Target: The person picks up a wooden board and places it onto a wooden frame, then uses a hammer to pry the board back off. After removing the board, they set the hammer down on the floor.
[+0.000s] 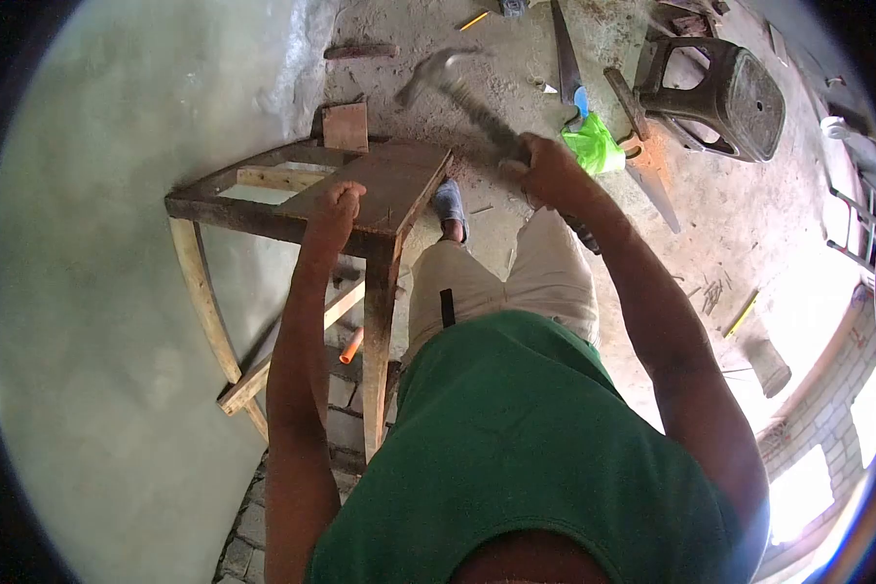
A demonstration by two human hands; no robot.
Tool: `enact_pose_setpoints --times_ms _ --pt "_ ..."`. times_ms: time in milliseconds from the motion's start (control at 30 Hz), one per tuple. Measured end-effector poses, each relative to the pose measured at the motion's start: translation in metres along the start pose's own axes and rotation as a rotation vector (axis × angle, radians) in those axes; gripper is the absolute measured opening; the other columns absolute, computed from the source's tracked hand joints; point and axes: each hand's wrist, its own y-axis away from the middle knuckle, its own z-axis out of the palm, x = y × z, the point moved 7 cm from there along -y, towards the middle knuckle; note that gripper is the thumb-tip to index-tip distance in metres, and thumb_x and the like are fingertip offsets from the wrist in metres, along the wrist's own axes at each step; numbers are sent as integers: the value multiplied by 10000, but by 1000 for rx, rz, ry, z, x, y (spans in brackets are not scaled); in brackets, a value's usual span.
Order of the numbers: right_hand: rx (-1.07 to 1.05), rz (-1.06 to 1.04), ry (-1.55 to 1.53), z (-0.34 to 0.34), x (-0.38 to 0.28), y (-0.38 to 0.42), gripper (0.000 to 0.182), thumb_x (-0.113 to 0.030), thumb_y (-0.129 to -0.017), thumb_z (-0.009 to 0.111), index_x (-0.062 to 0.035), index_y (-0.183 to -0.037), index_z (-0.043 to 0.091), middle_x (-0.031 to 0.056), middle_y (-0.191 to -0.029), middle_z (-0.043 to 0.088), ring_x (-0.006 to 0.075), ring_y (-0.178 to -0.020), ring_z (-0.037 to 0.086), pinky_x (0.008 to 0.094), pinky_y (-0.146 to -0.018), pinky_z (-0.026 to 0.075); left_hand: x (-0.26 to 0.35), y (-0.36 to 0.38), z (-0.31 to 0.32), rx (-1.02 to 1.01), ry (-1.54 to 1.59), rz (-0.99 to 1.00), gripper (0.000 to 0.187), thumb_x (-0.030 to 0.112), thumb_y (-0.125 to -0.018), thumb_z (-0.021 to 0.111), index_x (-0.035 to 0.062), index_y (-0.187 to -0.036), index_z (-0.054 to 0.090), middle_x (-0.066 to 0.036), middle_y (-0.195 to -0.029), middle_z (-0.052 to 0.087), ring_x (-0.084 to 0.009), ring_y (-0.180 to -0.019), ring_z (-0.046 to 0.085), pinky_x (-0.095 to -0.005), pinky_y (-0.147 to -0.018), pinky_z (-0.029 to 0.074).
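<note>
hammer [457, 92] raised over the work, blurred by motion, its handle clenched in the right hand [545, 170] near the butt end, head out toward the wall. the left hand [333, 216] presses down on a wooden board [380, 185], fingers curled at its near edge; whether they pinch a nail i cannot tell. the board lies flat across the corner of a rough wooden frame [214, 204], which stands on splayed legs against the pale wall [97, 292].

the hammer looks head-heavy and stiff, so i judge a grip low on the handle suits it best. the board seems rigid and light, likely to jump under a blow unless pinned, and best held well back from the strike point.

further out, a foot in a blue sandal [449, 206] stands just beyond the frame. a green plastic bag [594, 146] lies on the dusty floor near a hand saw [566, 58], and a dark plastic stool [730, 97] lies tipped on its side further right.
</note>
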Motion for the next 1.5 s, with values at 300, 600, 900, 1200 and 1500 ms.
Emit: enact_pose_setpoints --times_ms 300,600,900,1200,1500 --pt "-252 -105 195 47 19 0 365 -250 -775 634 41 -979 553 265 -871 614 418 -873 610 474 -792 476 2 0 -1 12 -8 -3 288 219 -875 470 -3 -983 618 -25 -643 492 -129 -580 446 -304 -565 395" --pt "-321 -127 177 100 33 10 356 -270 -771 619 30 -957 576 262 -841 626 401 -829 624 476 -747 488 -2 -1 -2 30 -22 45 268 214 -884 459 4 -965 606 -40 -635 488 -137 -574 459 -305 -557 396" --pt "3 -5 -20 39 13 -2 395 -239 -757 651 52 -998 537 273 -830 603 414 -838 608 454 -738 490 -1 1 -2 45 72 35 259 231 -899 478 -1 -949 584 -13 -618 449 -110 -570 428 -289 -544 380" --pt "-59 -95 148 50 32 -13 365 -206 -726 646 48 -972 557 256 -844 626 419 -824 613 468 -721 493 0 3 -3 53 101 -33 239 221 -896 488 5 -950 575 4 -624 447 -83 -563 399 -273 -517 346" --pt "-305 -183 194 73 14 7 283 -210 -749 603 3 -932 567 230 -838 624 391 -827 616 459 -769 476 -2 -3 0 -27 85 37 242 214 -918 489 12 -1032 558 20 -639 405 -80 -552 348 -249 -513 311"
